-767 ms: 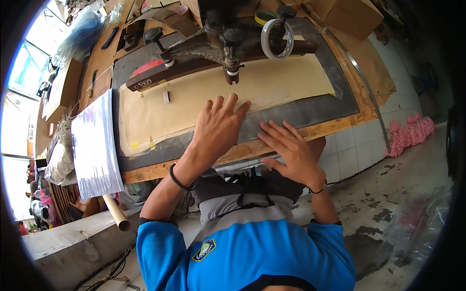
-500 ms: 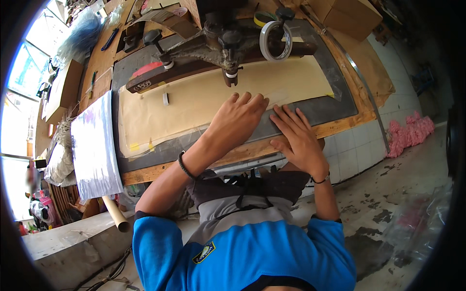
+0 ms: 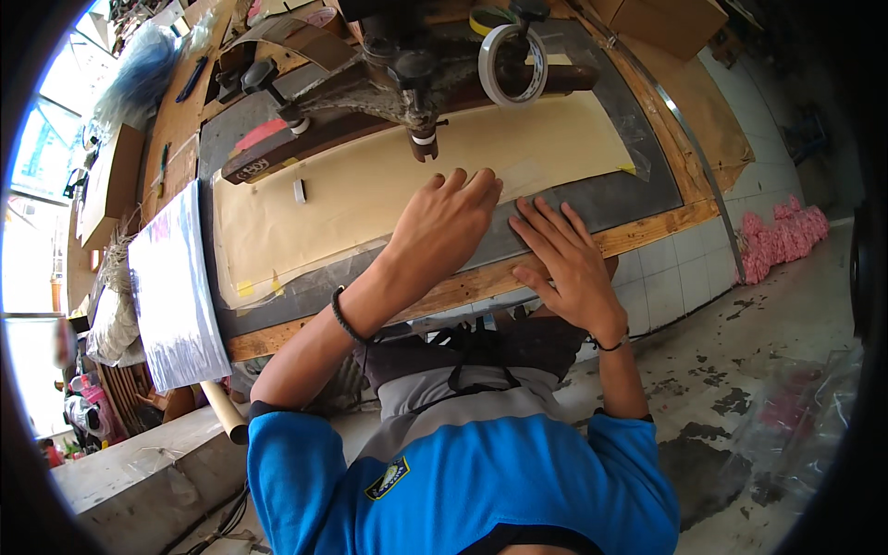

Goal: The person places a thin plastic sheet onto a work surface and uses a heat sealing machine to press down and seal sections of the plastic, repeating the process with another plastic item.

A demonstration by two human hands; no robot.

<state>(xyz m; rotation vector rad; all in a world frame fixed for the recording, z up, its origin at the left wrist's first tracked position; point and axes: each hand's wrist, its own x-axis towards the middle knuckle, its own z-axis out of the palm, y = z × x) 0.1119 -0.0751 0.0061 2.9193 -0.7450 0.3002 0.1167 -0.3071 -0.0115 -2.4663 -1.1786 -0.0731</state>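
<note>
Keep your left hand (image 3: 444,227) and right hand (image 3: 566,264), both open and flat, gripping nothing, pressing the tan paper sheet (image 3: 370,185) smooth at mid-frame.

hands (image 3: 499,240) flat on paper sheet (image 3: 370,185) | tape roll (image 3: 511,63) behind | foil stack (image 3: 171,287) left of sheet

Matt tan paper sheet (image 3: 370,185) on smooth grey pad (image 3: 629,199), rough wood bench edge (image 3: 647,231), glossy tape roll (image 3: 511,65).
</note>
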